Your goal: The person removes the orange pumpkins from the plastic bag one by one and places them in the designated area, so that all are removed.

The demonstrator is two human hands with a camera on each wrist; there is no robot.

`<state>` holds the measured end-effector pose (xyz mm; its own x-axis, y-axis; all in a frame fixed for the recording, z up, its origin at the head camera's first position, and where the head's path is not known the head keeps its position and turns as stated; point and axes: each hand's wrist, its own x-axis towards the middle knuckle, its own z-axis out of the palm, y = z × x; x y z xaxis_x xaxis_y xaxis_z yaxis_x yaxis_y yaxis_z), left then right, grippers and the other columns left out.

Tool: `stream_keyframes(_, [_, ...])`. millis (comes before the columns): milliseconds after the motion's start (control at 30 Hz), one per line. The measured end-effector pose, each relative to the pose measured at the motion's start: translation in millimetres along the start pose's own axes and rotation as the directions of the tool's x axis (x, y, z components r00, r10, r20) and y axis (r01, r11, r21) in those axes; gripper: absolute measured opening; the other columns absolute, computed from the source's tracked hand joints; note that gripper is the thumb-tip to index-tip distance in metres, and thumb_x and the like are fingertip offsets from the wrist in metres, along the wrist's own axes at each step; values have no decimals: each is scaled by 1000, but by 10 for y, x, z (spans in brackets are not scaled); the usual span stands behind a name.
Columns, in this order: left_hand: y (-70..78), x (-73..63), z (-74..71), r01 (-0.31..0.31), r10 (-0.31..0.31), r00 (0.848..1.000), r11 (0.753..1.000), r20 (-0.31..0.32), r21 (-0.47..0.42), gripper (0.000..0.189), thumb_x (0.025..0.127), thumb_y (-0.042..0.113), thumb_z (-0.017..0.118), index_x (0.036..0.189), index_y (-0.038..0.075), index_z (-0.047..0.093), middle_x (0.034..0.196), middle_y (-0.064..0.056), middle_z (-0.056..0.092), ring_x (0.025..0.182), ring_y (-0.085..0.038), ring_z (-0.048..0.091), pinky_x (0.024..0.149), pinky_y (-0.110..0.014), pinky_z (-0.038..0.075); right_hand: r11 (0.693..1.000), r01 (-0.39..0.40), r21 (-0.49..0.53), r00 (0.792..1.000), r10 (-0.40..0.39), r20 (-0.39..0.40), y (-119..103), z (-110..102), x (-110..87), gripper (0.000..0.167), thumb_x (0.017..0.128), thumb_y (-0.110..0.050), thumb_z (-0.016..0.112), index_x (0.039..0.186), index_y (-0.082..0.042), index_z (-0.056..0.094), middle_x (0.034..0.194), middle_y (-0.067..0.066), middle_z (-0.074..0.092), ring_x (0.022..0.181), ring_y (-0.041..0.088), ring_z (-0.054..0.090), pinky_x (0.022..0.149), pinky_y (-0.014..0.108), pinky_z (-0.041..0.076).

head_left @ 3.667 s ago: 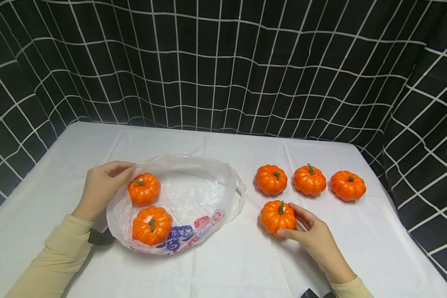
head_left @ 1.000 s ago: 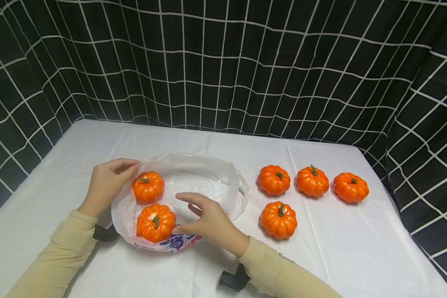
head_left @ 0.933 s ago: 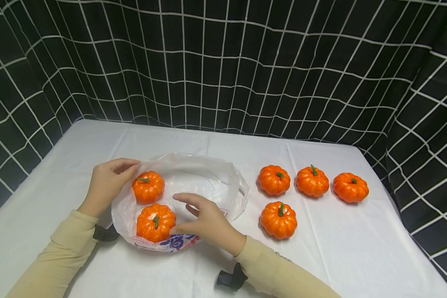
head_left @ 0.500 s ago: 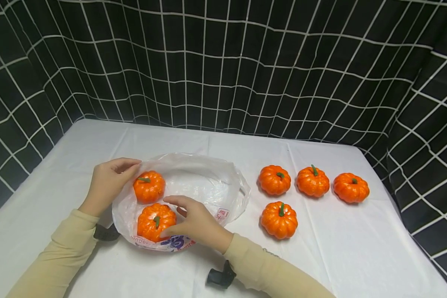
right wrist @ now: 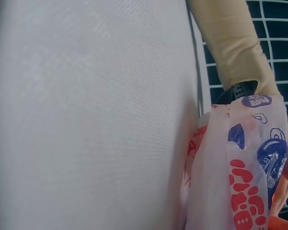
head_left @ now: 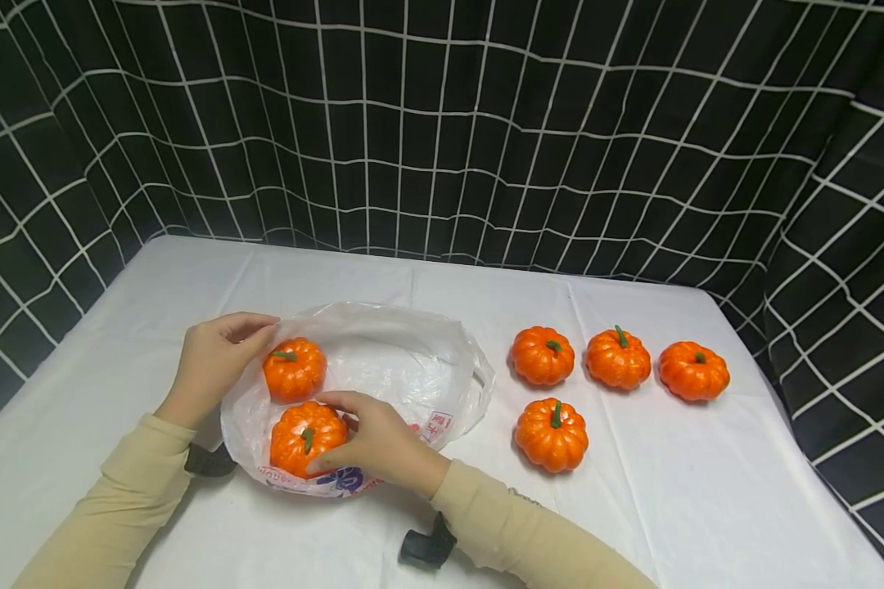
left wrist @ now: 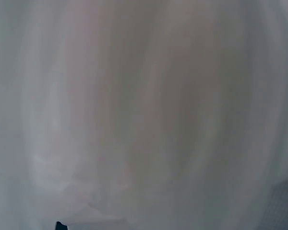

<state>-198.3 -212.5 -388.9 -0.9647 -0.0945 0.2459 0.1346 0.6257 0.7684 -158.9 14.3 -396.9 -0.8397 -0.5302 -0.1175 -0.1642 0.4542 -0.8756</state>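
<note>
In the head view a thin white plastic bag (head_left: pixel 390 352) with blue and red print lies with its mouth spread. My left hand (head_left: pixel 217 360) pinches its left rim. Two orange pumpkins with green stems sit at the bag's left side: a rear pumpkin (head_left: pixel 295 370) and a front pumpkin (head_left: pixel 298 433). Reaching over the bag's front, my right hand (head_left: pixel 386 442) holds the front pumpkin, thumb on its near side and forefinger at its far side. The bag's printed side (right wrist: pixel 249 177) fills the right wrist view's lower right. Pale blur covers the left wrist view.
To the bag's right, on the white tablecloth (head_left: pixel 471 523), several more pumpkins stand: three in a back row, including a pumpkin (head_left: pixel 694 370) at the far right, and a single pumpkin (head_left: pixel 552 435) nearer. A black cloth with white grid lines (head_left: pixel 442 131) hangs behind and beside the table.
My right hand has let go of the nearer pumpkin on the right, moved left over the bag and closed around the front pumpkin inside. The left hand keeps its pinch on the rim.
</note>
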Motion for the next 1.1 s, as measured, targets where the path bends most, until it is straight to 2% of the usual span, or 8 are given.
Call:
stream_keyframes(167, [18,-9,-7,5,-5,1000,1000,4,-1,32,97,27,65,114,2,72,117,-20,72,115,-37,64,99,-52,53,1000,-19,-2,1000,19,-4,6,5,3,71,72,-15,89,136,-11,60,142,7,59,132,26,56,107,37,49])
stream_keyframes(367, [22,-8,-3,-8,8,1000,1000,-5,2,30,96,25,65,113,1,72,115,-20,72,114,-37,65,99,-52,53,999,-18,44,999,20,-43,32,-45,-13,69,70,-15,90,133,-8,62,138,9,61,129,27,59,105,37,51])
stream_keyframes(600, [21,2,9,-23,24,1000,1000,-18,9,28,96,23,66,112,1,73,113,-20,73,112,-36,66,98,-51,53,993,3,121,996,7,-88,23,-276,-128,70,72,-13,89,135,-7,60,141,9,59,131,29,57,107,42,48])
stream_keyframes(833, [35,-8,-7,-5,5,1000,1000,-2,7,29,96,24,65,114,1,72,116,-21,72,114,-37,65,99,-52,52,990,47,134,989,-28,-143,24,-509,-280,69,71,-10,88,134,-7,60,140,9,60,131,30,56,109,44,47])
stream_keyframes(1100, [31,-12,-10,-5,5,1000,1000,1,11,30,96,24,65,114,1,72,117,-21,72,114,-38,64,99,-53,52,988,20,151,985,6,-170,33,-693,-462,71,71,-9,88,136,-8,60,143,9,58,134,31,54,109,42,47])
